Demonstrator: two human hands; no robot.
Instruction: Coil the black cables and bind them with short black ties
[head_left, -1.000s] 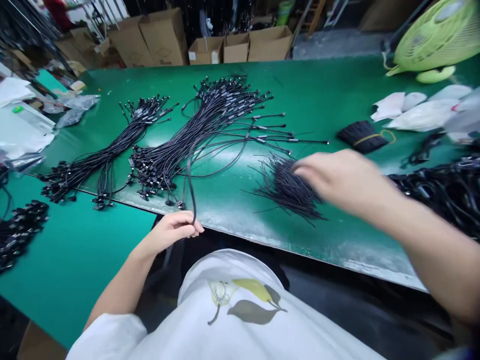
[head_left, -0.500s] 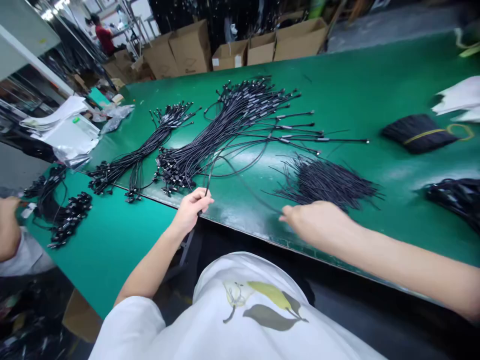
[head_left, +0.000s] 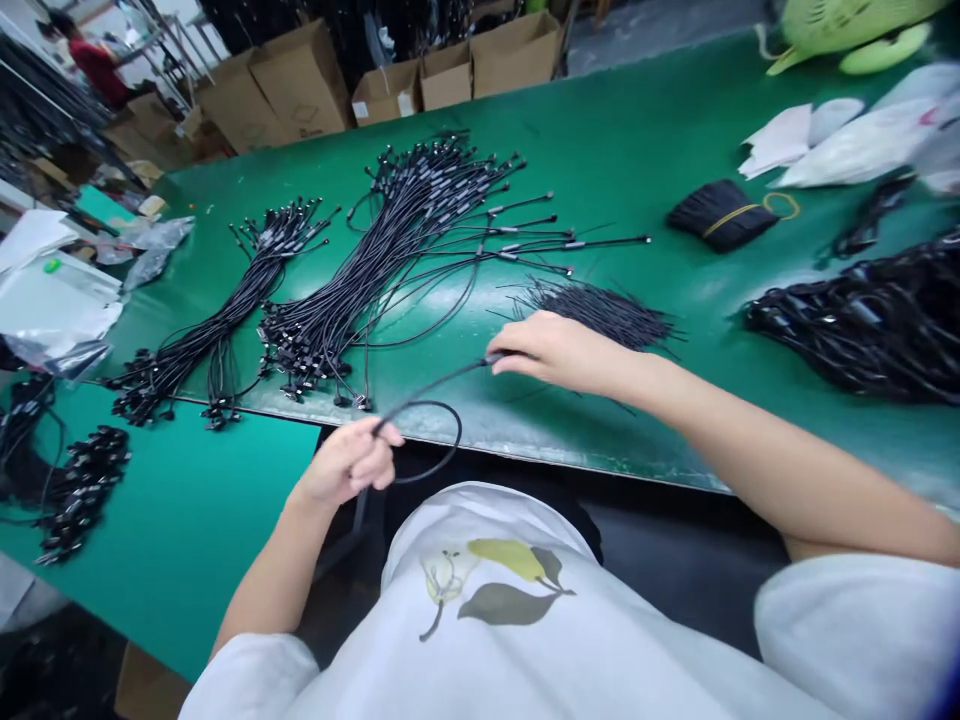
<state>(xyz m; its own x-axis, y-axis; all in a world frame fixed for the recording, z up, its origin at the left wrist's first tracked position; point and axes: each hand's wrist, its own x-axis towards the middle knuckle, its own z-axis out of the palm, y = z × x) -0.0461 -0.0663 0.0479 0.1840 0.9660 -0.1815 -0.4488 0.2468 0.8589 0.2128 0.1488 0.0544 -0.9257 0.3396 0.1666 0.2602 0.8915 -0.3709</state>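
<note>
A thin black cable (head_left: 459, 425) runs between my hands, with a loop hanging past the front edge of the green table. My left hand (head_left: 352, 462) is closed round it near that edge. Further right and higher, my right hand (head_left: 541, 350) pinches the cable near one end, over the table. Just behind my right hand lies a loose pile of thin black ties (head_left: 607, 312). Left of it, a large bundle of black cables (head_left: 367, 265) with small connectors is spread out. A smaller cable bundle (head_left: 240, 300) rests further left.
On the right are a banded black bundle (head_left: 724, 215), a heap of coiled black cables (head_left: 862, 320), white bags (head_left: 862, 145) and a green basket (head_left: 855, 25). More connectors (head_left: 86, 490) sit on the lower left table. Cardboard boxes (head_left: 300, 80) stand behind.
My right hand has drawn back and up with the cable end. The cable now curls in a loop by my left hand. The whole view has shifted to the right.
</note>
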